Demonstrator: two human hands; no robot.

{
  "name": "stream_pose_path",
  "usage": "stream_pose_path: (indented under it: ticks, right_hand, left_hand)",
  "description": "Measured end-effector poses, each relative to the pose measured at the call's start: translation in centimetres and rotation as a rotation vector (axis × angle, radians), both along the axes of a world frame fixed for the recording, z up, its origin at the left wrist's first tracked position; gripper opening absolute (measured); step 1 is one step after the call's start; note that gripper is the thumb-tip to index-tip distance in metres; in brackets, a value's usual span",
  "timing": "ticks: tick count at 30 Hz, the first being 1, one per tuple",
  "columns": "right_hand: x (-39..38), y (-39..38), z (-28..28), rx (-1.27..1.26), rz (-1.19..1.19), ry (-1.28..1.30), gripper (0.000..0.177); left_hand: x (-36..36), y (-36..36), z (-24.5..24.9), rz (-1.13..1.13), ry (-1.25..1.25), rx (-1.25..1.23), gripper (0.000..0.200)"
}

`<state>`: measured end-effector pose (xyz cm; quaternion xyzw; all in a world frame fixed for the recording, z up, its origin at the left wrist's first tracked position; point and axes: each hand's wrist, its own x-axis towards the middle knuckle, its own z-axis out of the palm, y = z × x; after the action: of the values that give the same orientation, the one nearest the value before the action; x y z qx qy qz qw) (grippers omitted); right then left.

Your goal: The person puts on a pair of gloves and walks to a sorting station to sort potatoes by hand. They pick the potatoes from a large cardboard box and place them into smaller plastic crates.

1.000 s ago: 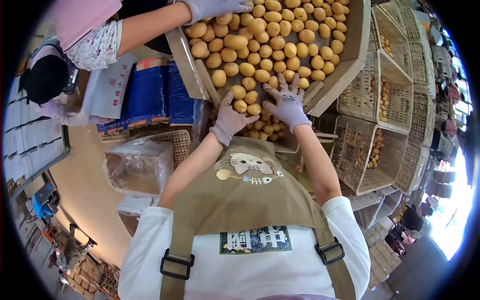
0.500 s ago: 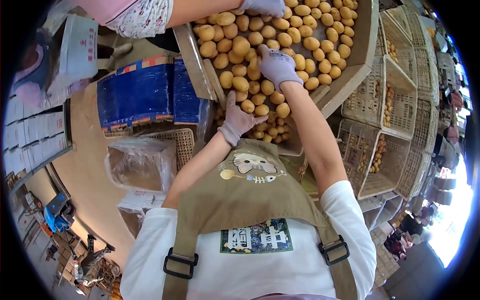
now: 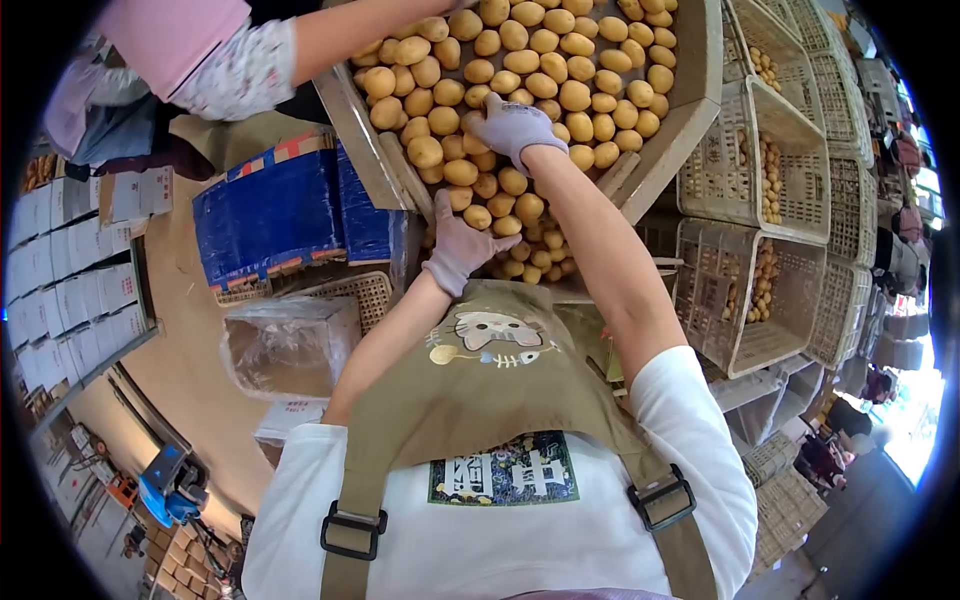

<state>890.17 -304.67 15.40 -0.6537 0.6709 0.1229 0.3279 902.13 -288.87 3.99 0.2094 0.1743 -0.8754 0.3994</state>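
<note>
Many round yellow-brown potatoes (image 3: 575,96) cover the sorting tray (image 3: 690,125), and more lie in a container below its narrow mouth. My left hand (image 3: 462,243), in a pale glove, is at the left side of the mouth with thumb and fingers spread, touching the potatoes there and gripping none. My right hand (image 3: 513,128), gloved too, rests on the potatoes further up the tray; its fingers curl down among them, and their tips are partly hidden, so whether they hold one is unclear.
A co-worker's arm (image 3: 370,28) reaches over the tray's upper left. Plastic crates (image 3: 752,160) with potatoes stack at the right. Blue-wrapped boxes (image 3: 270,210) and a plastic-lined box (image 3: 290,345) stand at the left.
My right hand has drawn left across the potatoes, toward my left hand. The whole view has shifted a little; the co-worker's hand has moved left, to the tray's upper edge.
</note>
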Motion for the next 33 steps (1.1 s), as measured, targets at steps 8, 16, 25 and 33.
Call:
stream_pose_path:
  ticks: [8,16,25,33]
  right_hand:
    - [-2.2,2.7,-1.5,-0.123,-0.145,-0.297,0.059]
    - [-14.6,8.1,0.5,-1.156,0.052,-0.210,0.034]
    - [-15.4,3.5,-1.3,-0.531,0.026,0.201,0.045]
    - [-15.2,2.0,-1.6,-0.560,-0.099,-0.009,0.040]
  left_hand:
    - [-0.4,-0.2,-0.2,0.007,0.045,0.046,0.085]
    - [-0.3,0.5,-1.2,-0.084,-0.472,-0.578,0.079]
    - [-0.5,-0.5,1.3,0.049,0.044,0.012,0.080]
    - [-0.9,-0.3,0.4,0.125,0.056,-0.051,0.081]
